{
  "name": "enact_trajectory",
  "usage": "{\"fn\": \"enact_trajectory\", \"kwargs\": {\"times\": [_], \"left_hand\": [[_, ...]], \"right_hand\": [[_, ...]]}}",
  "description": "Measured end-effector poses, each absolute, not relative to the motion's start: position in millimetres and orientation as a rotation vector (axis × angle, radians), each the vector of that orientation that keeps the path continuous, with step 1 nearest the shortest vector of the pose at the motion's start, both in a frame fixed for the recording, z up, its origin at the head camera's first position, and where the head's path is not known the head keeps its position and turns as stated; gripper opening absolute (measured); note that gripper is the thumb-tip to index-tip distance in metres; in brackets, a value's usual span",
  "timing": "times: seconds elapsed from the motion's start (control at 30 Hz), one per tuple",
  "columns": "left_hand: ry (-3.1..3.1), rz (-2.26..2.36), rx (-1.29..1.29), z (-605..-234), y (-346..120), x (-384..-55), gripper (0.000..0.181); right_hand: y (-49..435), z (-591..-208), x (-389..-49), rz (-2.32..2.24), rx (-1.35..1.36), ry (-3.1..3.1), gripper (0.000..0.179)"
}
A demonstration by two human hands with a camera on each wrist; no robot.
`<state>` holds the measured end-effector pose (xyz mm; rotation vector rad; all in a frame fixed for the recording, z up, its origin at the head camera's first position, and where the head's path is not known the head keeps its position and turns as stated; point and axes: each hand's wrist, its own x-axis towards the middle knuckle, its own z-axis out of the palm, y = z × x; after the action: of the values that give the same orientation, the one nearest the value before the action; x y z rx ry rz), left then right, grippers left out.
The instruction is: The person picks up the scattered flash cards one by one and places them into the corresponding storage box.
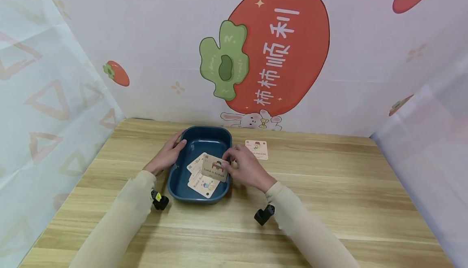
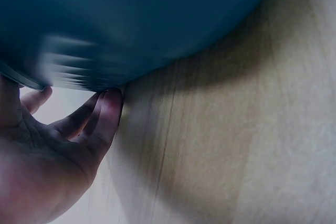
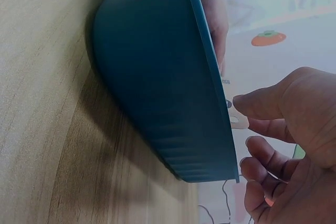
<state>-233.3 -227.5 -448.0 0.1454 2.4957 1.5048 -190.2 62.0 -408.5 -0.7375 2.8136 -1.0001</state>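
Observation:
A deep blue plastic basin (image 1: 174, 183) stands on the wooden table. My left hand (image 1: 169, 154) grips its left side, the thumb over the rim and the fingertips against the outer wall, as the left wrist view shows (image 2: 63, 145). Over the basin's right rim, my right hand (image 1: 248, 166) pinches a card (image 1: 211, 172) reading "take a break" between thumb and forefinger. In the right wrist view only the edge of that card (image 3: 239, 121) shows above the rim. Below it, several cards (image 1: 201, 184) lie overlapping on the basin floor, partly hidden by the held one.
Another card (image 1: 257, 150) with a small picture lies on the table (image 1: 329, 186), beyond my right hand. Behind the table rises a pale backdrop (image 1: 153, 32) printed with persimmons, and similar sheets hang at both sides.

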Motion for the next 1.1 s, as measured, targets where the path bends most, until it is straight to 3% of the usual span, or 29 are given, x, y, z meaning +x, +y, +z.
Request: {"fn": "enact_trajectory", "kwargs": {"times": [0.4, 1.1], "left_hand": [[2.48, 1.526, 0.146, -448.7, -227.5, -234.6, 0.061], [2.515, 1.509, 0.164, -450.8, -228.3, -235.4, 0.06]], "right_hand": [[62.9, -404.6, -189.4, -0.998, -0.749, 2.809, 0.021], [82.2, -399.0, -190.4, -1.052, -0.715, 2.832, 0.018]]}}
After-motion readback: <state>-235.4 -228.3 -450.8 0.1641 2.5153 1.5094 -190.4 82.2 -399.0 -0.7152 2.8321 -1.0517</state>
